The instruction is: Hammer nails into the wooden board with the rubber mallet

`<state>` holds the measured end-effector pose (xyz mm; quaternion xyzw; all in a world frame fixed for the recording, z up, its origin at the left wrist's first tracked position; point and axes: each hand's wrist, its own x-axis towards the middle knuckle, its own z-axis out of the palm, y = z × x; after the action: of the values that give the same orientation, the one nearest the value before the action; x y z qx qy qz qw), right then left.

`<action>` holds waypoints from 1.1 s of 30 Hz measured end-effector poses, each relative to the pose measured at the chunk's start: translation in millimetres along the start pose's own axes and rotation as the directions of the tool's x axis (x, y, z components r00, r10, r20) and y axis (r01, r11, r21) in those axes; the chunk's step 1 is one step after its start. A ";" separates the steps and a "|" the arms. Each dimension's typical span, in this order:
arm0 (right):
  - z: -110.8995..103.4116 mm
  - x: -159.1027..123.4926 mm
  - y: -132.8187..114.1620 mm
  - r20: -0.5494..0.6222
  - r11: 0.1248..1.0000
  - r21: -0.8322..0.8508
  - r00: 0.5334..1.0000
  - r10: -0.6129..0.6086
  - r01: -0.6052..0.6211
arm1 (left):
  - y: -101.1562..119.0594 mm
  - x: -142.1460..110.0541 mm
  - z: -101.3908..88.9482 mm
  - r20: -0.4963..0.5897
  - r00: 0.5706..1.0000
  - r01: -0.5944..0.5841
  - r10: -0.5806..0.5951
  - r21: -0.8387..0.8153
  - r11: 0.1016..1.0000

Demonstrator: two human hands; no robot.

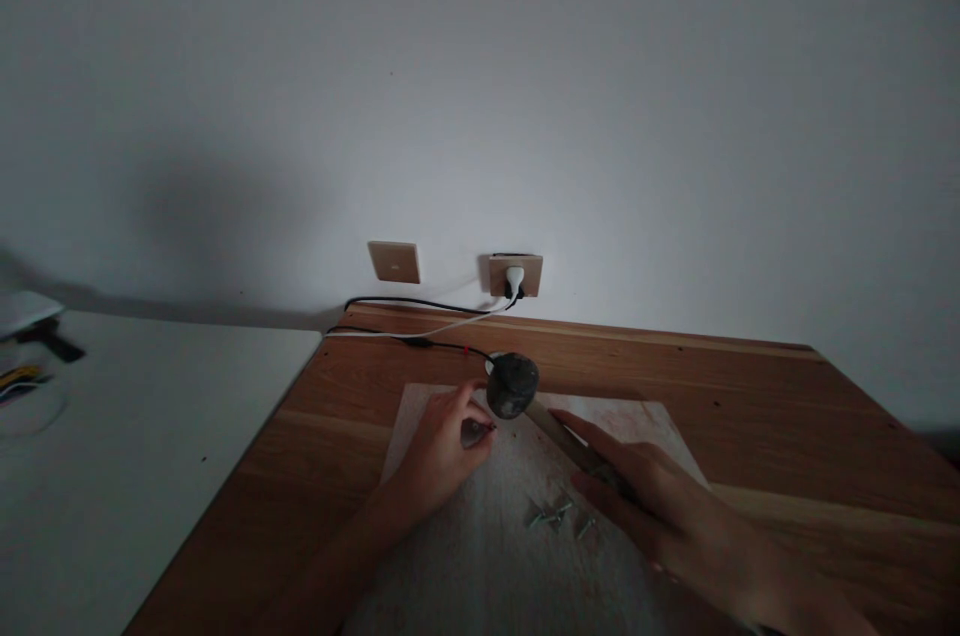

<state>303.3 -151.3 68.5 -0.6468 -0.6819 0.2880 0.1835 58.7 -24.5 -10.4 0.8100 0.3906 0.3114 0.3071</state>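
Note:
My right hand [637, 486] is wrapped round the wooden handle [559, 436] of a rubber mallet. The mallet's dark head [513, 384] is raised over the far part of a pale board [487, 556]. Just left of the head, my left hand [442, 436] has its fingers curled towards the thumb. Whatever may be between those fingertips is too small and dark to make out. Several silvery screws [559, 514] lie loose on the board, between my two hands and nearer to me.
The board lies on a wooden table [322, 446] against a pale wall. A wall socket [516, 276] holds a plug, with a black cable [442, 346] and a white one running left. A white surface [187, 396] adjoins on the left, with dark items [56, 341] at its far end.

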 end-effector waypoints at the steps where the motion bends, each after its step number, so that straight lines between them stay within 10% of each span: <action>1: 2.9 -2.2 1.4 -0.005 1.000 -0.001 1.000 0.009 -0.009 | 0.0 0.2 -0.1 -0.001 1.000 -0.001 0.001 -0.008 1.000; 33: 30.7 -9.8 1.6 0.076 0.983 0.184 0.997 -0.035 0.020 | -5.4 0.8 1.4 0.003 0.997 0.071 -0.071 -0.098 0.993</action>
<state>286.4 -165.7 45.2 -0.6059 -0.6682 0.3721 0.2190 57.7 -21.5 -15.1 0.7794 0.4036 0.3191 0.3575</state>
